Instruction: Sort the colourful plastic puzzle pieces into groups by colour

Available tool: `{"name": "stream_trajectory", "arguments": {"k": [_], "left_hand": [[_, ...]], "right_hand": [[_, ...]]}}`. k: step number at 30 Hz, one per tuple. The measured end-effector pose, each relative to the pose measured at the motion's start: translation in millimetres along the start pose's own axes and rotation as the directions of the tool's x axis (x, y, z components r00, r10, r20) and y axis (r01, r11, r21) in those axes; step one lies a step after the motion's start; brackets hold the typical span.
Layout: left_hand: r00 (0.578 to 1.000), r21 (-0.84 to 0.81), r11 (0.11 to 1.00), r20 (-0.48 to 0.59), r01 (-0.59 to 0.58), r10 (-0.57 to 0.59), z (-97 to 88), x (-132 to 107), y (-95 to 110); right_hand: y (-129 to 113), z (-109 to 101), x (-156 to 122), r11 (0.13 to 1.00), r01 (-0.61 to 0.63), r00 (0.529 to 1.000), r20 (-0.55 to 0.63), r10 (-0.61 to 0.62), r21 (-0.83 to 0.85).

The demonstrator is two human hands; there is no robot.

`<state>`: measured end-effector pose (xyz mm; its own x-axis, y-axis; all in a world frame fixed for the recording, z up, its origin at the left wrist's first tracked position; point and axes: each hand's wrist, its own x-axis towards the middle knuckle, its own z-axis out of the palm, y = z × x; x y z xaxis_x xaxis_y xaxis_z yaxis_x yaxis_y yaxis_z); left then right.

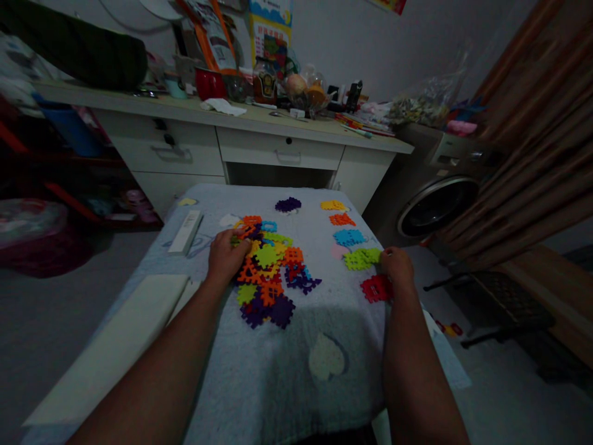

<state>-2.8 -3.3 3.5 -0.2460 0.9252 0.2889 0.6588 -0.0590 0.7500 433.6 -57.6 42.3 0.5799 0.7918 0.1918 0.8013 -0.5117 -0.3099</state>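
Observation:
A mixed heap of plastic interlocking tiles [269,254] in orange, yellow, green, blue, red and purple lies on the cloth-covered table. My left hand [227,256] is at the heap's left side, fingers curled around a small green tile [235,240], partly hidden. On the right, the tiles lie in separate groups by colour: yellow [332,205], orange [342,219], light blue [349,237], green [362,259] and red [377,288]. A purple group [288,204] sits at the back. My right hand [398,266] is closed at the right end of the green tiles, its fingertips pinched against them.
A white box [186,233] and a long white panel [115,340] lie along the table's left side. Beyond stands a cluttered desk with drawers [282,148]. A washing machine [430,185] is at the right, near a dark stool [504,303].

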Motion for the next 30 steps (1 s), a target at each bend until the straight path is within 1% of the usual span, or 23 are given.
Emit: {"name": "stream_trajectory", "arguments": {"k": [5,7,9,11,13,15,16,19,20,21,23,27,30], "left_hand": [[1.000,0.006,1.000,-0.009,-0.011,0.011,1.4,0,-3],[1.000,0.010,1.000,-0.001,-0.015,0.015,-0.1,-1,-1],[1.000,0.010,1.000,0.009,-0.016,0.016,-1.8,-1,3],[1.000,0.008,1.000,0.010,-0.006,0.006,-3.0,-2,6],[1.000,0.005,1.000,0.011,0.000,0.000,-3.6,-2,8],[1.000,-0.002,1.000,0.013,-0.003,0.004,-3.8,-2,8],[1.000,-0.006,1.000,0.014,-0.006,0.006,-3.8,-2,8],[1.000,-0.015,1.000,0.009,-0.007,0.007,-3.1,-2,6],[1.000,-0.018,1.000,0.007,-0.009,0.009,-2.8,-2,6],[1.000,-0.022,1.000,0.005,-0.012,0.012,-2.4,-2,5],[1.000,-0.028,0.999,0.000,-0.017,0.017,-1.8,-2,5],[1.000,-0.027,1.000,-0.015,-0.015,0.015,-1.6,-2,5],[1.000,-0.026,0.999,-0.017,-0.022,0.021,-2.1,-2,6]], "right_hand": [[-4,-5,-4,0.999,-0.039,0.998,0.055,0.041,-0.037],[-7,-9,-5,0.999,-0.032,0.999,0.031,0.033,-0.032],[-15,-11,-6,0.999,0.032,0.999,-0.037,-0.031,0.019],[-29,-10,-11,0.981,0.162,0.983,-0.101,-0.151,0.107],[-49,-5,-21,0.917,0.341,0.939,-0.127,-0.320,0.208],[-73,1,-40,0.800,0.515,0.854,-0.106,-0.509,0.308],[-85,5,-51,0.745,0.572,0.807,-0.078,-0.585,0.343],[-115,15,-84,0.636,0.656,0.679,0.050,-0.732,0.407],[-123,18,-92,0.622,0.658,0.657,0.080,-0.750,0.425],[-129,21,-99,0.618,0.656,0.645,0.104,-0.757,0.434],[-137,28,-107,0.638,0.637,0.655,0.133,-0.744,0.433],[-146,39,-108,0.695,0.591,0.691,0.188,-0.698,0.410],[-148,42,-107,0.689,0.585,0.680,0.204,-0.704,0.428]]}}
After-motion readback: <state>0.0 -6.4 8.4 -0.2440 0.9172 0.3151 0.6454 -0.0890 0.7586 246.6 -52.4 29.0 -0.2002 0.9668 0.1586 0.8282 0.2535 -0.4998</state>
